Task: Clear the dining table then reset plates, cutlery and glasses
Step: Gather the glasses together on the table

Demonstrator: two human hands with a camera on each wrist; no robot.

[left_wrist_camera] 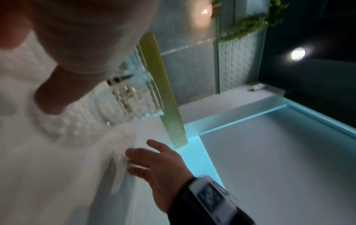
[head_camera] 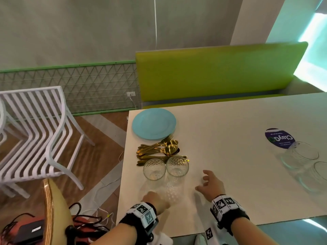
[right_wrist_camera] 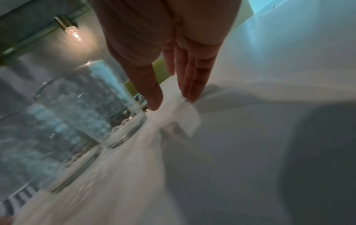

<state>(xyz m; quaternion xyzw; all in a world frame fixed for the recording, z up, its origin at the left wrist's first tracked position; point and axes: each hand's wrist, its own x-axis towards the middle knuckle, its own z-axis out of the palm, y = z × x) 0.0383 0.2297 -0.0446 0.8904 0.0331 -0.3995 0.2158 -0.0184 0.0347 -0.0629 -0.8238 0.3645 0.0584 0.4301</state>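
On the white table (head_camera: 230,156), two patterned glasses (head_camera: 154,169) (head_camera: 177,166) stand side by side near the left edge. Behind them lie a pile of gold cutlery (head_camera: 159,151) and a blue plate (head_camera: 154,123). My left hand (head_camera: 155,200) is low on the table just in front of the glasses and holds nothing I can see. My right hand (head_camera: 201,181) hovers to the right of the glasses with fingers relaxed and empty. In the right wrist view the nearer glass (right_wrist_camera: 92,109) stands left of my thumb, apart from it.
Two more clear glasses (head_camera: 300,154) (head_camera: 320,172) stand at the table's right, by a round dark sticker (head_camera: 278,138). A green bench (head_camera: 217,73) runs behind the table. A white slatted chair (head_camera: 35,135) and cables on the floor (head_camera: 99,191) are to the left.
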